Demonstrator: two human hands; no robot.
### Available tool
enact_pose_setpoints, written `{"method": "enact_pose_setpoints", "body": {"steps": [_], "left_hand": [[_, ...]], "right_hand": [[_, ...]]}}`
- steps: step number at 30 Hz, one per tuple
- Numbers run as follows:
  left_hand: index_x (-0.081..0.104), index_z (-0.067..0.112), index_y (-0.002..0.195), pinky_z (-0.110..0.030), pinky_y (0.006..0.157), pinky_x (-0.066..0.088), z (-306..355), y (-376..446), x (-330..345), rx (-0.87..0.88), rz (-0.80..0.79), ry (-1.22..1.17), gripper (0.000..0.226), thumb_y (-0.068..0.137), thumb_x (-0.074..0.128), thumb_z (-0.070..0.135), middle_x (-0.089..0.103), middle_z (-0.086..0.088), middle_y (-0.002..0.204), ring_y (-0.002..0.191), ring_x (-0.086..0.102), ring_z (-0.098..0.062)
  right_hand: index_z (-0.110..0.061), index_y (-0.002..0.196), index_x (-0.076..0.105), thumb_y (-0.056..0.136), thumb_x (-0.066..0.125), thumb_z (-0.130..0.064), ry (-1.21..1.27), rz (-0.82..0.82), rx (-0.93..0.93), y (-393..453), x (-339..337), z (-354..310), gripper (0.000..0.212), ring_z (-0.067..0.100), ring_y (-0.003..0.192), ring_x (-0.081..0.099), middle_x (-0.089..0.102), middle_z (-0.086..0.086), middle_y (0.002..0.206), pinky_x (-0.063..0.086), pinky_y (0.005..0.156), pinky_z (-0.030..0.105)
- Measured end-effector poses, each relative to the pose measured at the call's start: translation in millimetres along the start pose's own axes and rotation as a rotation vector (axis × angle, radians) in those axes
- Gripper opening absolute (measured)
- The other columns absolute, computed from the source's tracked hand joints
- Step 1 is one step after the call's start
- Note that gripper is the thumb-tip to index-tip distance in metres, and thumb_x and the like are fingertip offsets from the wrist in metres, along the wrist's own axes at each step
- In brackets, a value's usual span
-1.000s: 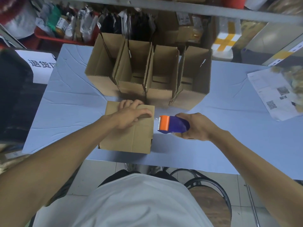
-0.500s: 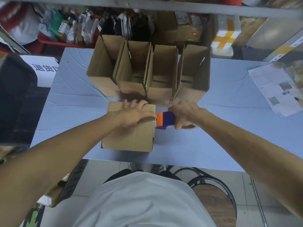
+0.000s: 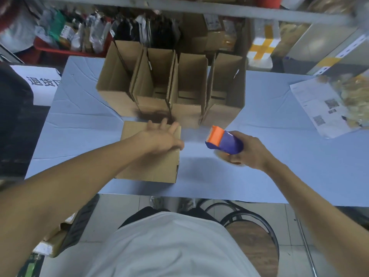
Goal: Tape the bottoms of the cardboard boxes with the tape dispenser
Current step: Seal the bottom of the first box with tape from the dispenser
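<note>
Cardboard, plain brown: the box (image 3: pixel 148 156) I am working on lies bottom-up at the near edge of the table (image 3: pixel 299 166), and my left hand (image 3: pixel 159 137) rests flat on its top face, fingers spread and reaching toward the far edge, pressing, not gripping. My right hand (image 3: pixel 250 151) is wrapped around the tape dispenser (image 3: pixel 223 141), blue body, orange head, held in the air to the right of the box and apart from it. Whether tape already runs over the seam I cannot tell; the surface blurs under my hand. Risks as I judge them: the box sits close to the table's near edge, so a hard pull toward me could slide it off; with only a flat palm holding it, the flaps may spring or the box may skew, laying the tape crooked; my spread fingers lie where the dispenser's cutting edge would likely travel. Table covering is pale blue, creased. Four open boxes (image 3: pixel 187 90) stand in a row just beyond, nearly touching mine. Printed sheets (image 3: pixel 317 108) lie far right. Shelving with bagged goods (image 3: pixel 83 35) behind; a round stool (image 3: pixel 253 246) on tiled floor below.
</note>
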State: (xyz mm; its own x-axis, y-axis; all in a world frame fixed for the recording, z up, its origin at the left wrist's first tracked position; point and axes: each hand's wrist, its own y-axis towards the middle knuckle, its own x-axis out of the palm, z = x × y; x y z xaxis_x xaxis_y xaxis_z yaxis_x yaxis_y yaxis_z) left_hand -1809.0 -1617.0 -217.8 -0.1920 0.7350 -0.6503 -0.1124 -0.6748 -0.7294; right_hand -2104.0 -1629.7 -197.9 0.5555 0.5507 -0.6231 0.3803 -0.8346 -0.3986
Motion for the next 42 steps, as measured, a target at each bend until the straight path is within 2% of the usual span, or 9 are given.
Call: {"method": "enact_pose_setpoints", "body": {"steps": [4,6,9,11,17,20,28,33,42], "left_hand": [[0.05,0.025,0.141,-0.043,0.12,0.009,26.2,-24.3,6.5,0.153,0.318,-0.081,0.054,0.089,0.052,0.01,0.024,-0.012,0.159,0.148,0.011,-0.031],[0.063,0.017,0.128,-0.031,0.11,0.03,38.4,-41.6,12.3,0.166,0.556,-0.516,0.037,0.096,0.047,0.006,0.055,-0.008,0.138,0.131,0.044,-0.023],[0.069,0.012,0.106,-0.036,0.092,0.053,48.3,-62.8,15.7,0.171,0.203,-1.339,0.029,0.104,0.044,0.026,0.074,-0.004,0.101,0.097,0.068,-0.017],[0.069,0.013,0.1,-0.03,0.081,0.055,43.9,-68.4,15.8,0.203,0.071,-1.507,0.028,0.103,0.046,0.029,0.073,-0.002,0.09,0.085,0.068,-0.014],[0.064,0.021,0.118,-0.036,0.092,0.049,25.1,-65.3,34.3,0.036,0.086,-1.309,0.023,0.098,0.053,0.025,0.067,-0.009,0.116,0.102,0.06,-0.021],[0.068,0.017,0.107,-0.032,0.082,0.056,22.9,-65.4,47.0,0.035,-0.033,-1.476,0.015,0.096,0.057,0.018,0.069,-0.008,0.102,0.086,0.063,-0.019],[0.071,0.012,0.079,-0.033,0.071,0.059,18.4,-66.3,51.7,-0.089,0.307,-1.415,0.015,0.089,0.064,0.004,0.071,-0.004,0.075,0.072,0.065,-0.018],[0.071,0.01,0.072,-0.035,0.067,0.058,20.6,-81.8,35.4,-0.08,0.395,-1.242,0.018,0.087,0.064,0.002,0.069,-0.003,0.067,0.063,0.062,-0.018],[0.063,0.025,0.072,-0.024,0.066,0.046,22.7,-111.3,8.2,0.163,0.457,-0.725,0.019,0.086,0.064,0.012,0.064,0.011,0.073,0.072,0.057,-0.007]], "right_hand": [[-0.04,0.122,0.055,0.07,0.089,-0.042,0.26,0.069,-0.11,-14.9,10.6,-15.2,0.062,0.006,0.098,0.065,0.067,-0.019,0.108,0.057,0.071,0.017],[-0.037,0.126,0.055,0.07,0.09,-0.022,0.292,0.06,-0.149,-19.0,15.0,-17.7,0.068,0.011,0.103,0.065,0.067,-0.015,0.113,0.057,0.076,0.022],[-0.037,0.125,0.056,0.066,0.084,-0.005,0.274,-0.023,-0.192,-22.5,25.0,-23.3,0.073,0.011,0.099,0.066,0.067,-0.014,0.11,0.057,0.076,0.023],[-0.039,0.124,0.056,0.064,0.08,-0.005,0.255,-0.065,-0.207,-23.1,30.3,-29.8,0.073,0.011,0.097,0.065,0.067,-0.015,0.106,0.057,0.074,0.024],[-0.038,0.125,0.055,0.061,0.079,-0.01,0.293,-0.119,-0.246,-23.2,40.8,-40.4,0.073,0.013,0.1,0.064,0.066,-0.015,0.108,0.056,0.074,0.023],[-0.043,0.123,0.053,0.061,0.08,-0.012,0.312,-0.135,-0.251,-21.9,43.8,-43.7,0.074,0.014,0.101,0.063,0.064,-0.016,0.11,0.058,0.076,0.025],[-0.045,0.124,0.052,0.066,0.083,-0.006,0.244,-0.172,-0.276,-20.7,46.3,-45.2,0.077,0.012,0.102,0.063,0.064,-0.018,0.11,0.057,0.076,0.022],[-0.046,0.122,0.051,0.066,0.086,-0.037,0.164,-0.209,-0.244,-17.9,48.9,-45.7,0.066,0.008,0.095,0.064,0.066,-0.02,0.105,0.055,0.075,0.019],[-0.032,0.115,0.059,0.067,0.085,-0.002,0.395,-0.28,-0.161,-12.5,56.4,-40.8,0.063,0.02,0.093,0.061,0.065,-0.002,0.105,0.057,0.067,0.041]]}}
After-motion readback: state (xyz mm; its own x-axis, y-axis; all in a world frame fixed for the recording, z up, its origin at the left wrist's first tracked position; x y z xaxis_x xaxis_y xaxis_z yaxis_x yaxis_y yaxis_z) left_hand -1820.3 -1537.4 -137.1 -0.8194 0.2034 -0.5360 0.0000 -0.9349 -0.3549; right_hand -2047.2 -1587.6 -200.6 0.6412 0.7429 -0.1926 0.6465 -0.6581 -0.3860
